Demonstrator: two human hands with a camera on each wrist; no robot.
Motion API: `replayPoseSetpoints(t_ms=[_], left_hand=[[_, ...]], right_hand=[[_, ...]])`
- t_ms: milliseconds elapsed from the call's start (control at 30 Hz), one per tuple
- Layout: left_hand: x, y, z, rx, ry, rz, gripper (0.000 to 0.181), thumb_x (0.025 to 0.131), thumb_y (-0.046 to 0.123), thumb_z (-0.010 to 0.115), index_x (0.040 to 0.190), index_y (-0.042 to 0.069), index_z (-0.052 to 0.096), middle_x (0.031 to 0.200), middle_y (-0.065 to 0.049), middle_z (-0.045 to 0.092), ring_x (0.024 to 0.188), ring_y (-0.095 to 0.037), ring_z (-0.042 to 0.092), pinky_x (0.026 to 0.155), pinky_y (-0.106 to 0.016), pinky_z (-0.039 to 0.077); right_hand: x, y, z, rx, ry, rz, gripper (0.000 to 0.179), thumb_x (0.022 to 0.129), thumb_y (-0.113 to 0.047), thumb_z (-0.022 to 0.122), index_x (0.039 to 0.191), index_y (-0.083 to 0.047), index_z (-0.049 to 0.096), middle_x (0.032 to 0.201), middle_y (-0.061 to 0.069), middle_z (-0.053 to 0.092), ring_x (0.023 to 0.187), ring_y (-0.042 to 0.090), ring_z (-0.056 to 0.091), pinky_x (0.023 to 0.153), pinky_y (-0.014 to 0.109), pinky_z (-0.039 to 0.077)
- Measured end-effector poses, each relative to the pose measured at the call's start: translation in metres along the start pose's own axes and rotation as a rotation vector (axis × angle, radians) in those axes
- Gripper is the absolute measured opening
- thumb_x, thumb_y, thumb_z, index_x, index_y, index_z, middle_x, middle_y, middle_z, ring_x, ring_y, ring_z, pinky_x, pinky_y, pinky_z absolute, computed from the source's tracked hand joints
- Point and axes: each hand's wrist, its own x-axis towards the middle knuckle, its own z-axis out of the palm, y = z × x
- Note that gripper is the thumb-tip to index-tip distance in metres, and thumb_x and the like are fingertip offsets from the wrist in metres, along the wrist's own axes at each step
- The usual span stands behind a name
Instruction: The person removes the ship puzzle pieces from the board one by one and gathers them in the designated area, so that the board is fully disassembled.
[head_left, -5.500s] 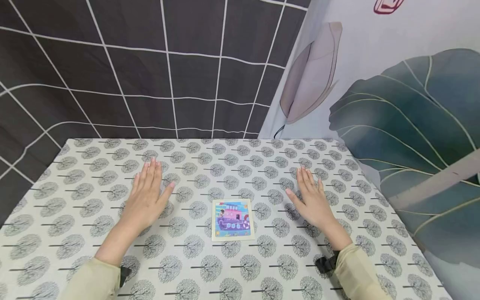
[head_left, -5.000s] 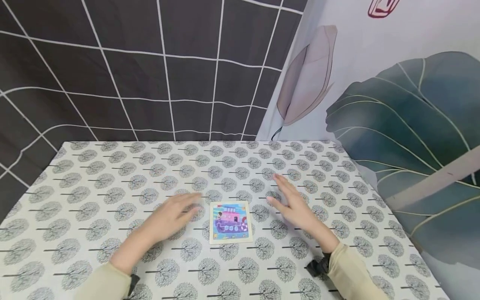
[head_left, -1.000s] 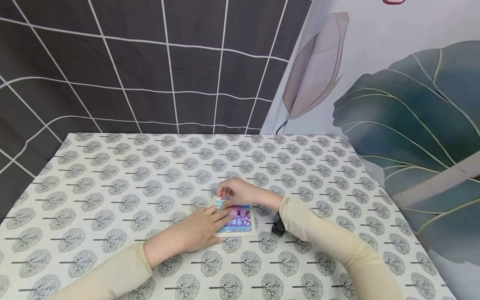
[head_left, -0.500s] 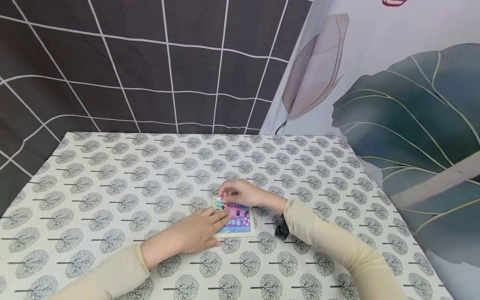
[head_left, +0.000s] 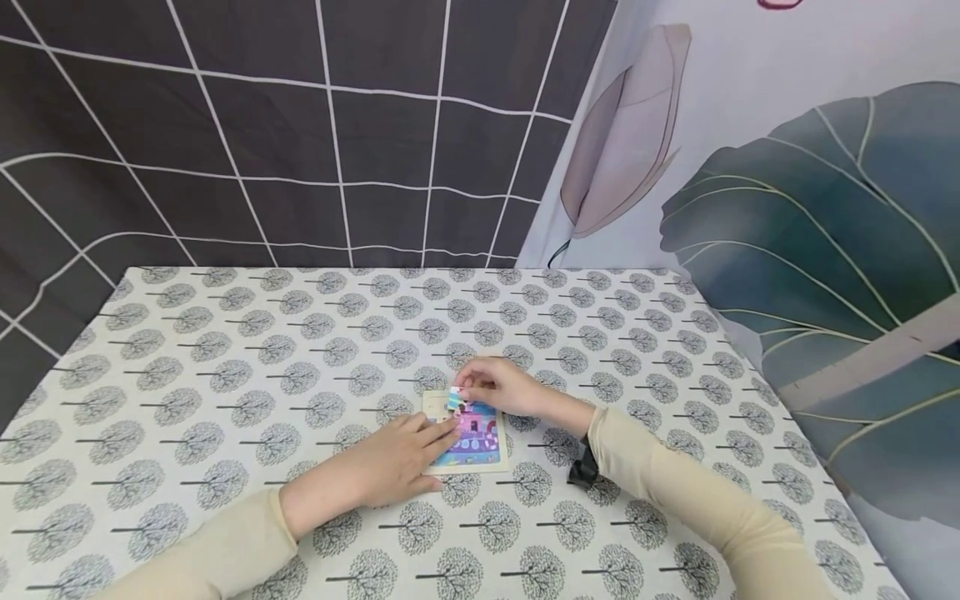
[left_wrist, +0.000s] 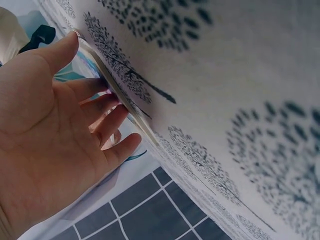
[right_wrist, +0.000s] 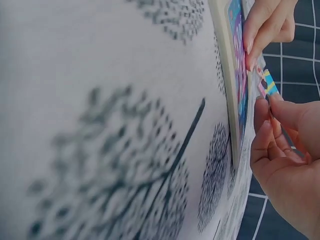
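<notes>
A small square jigsaw puzzle [head_left: 480, 447] with a pink and purple ship picture lies flat on the table in its pale tray. My right hand [head_left: 504, 387] pinches a puzzle piece [head_left: 454, 399] between thumb and fingers, over the upper left part of the puzzle. In the right wrist view this piece [right_wrist: 270, 82] is tilted up, clear of the picture surface. Pale bare tray [head_left: 433, 402] shows at the upper left corner. My left hand [head_left: 393, 463] rests its extended fingers on the puzzle's left side. The left wrist view shows its palm [left_wrist: 45, 135] beside the tray edge.
A white cloth with grey tree prints covers the table [head_left: 247, 375]. Behind it hangs a dark curtain [head_left: 390, 142] with a white grid. A pale curtain with large leaves [head_left: 810, 217] hangs at the right. A black band [head_left: 583, 468] is on my right wrist.
Both hands have come in from the table's sides to the puzzle. My right hand has lifted the upper left corner piece and shifted it slightly right, exposing the tray. The left hand stays put lately.
</notes>
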Motion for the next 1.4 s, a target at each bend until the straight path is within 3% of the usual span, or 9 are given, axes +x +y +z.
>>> replayPoseSetpoints(t_ms=[200, 667, 1133, 1400], left_hand=[[0.000, 0.000, 0.001, -0.017, 0.009, 0.001, 0.066, 0.093, 0.047, 0.045, 0.145, 0.008, 0.032, 0.152, -0.006, 0.027, 0.132, -0.028, 0.034, 0.113, -0.045, 0.026], [-0.001, -0.001, 0.003, -0.014, 0.035, 0.009, 0.066, 0.092, 0.046, 0.048, 0.143, 0.007, 0.035, 0.150, -0.007, 0.031, 0.128, -0.026, 0.038, 0.112, -0.046, 0.028], [-0.001, 0.001, 0.002, -0.039, 0.036, 0.002, 0.066, 0.092, 0.048, 0.046, 0.144, 0.008, 0.035, 0.151, -0.006, 0.030, 0.125, -0.024, 0.040, 0.112, -0.042, 0.028], [-0.001, 0.001, 0.002, -0.030, 0.032, 0.001, 0.067, 0.092, 0.048, 0.046, 0.144, 0.008, 0.034, 0.151, -0.006, 0.029, 0.126, -0.024, 0.040, 0.113, -0.042, 0.027]], right_hand=[[-0.016, 0.006, -0.007, 0.052, 0.000, 0.041, 0.015, 0.086, -0.009, 0.064, 0.100, -0.004, 0.064, 0.087, 0.001, 0.062, 0.077, 0.006, 0.059, 0.074, 0.021, 0.054], [-0.046, 0.016, -0.022, 0.016, 0.051, 0.146, 0.014, 0.086, -0.011, 0.064, 0.100, -0.009, 0.064, 0.087, -0.001, 0.061, 0.080, 0.009, 0.059, 0.076, 0.022, 0.053], [-0.058, 0.027, -0.034, 0.047, 0.036, 0.165, 0.012, 0.086, -0.008, 0.063, 0.098, -0.005, 0.064, 0.084, 0.001, 0.062, 0.076, 0.009, 0.058, 0.073, 0.021, 0.053], [-0.057, 0.030, -0.034, -0.004, 0.023, 0.193, 0.012, 0.085, -0.009, 0.064, 0.097, -0.008, 0.065, 0.084, -0.002, 0.062, 0.077, 0.009, 0.058, 0.075, 0.021, 0.053]])
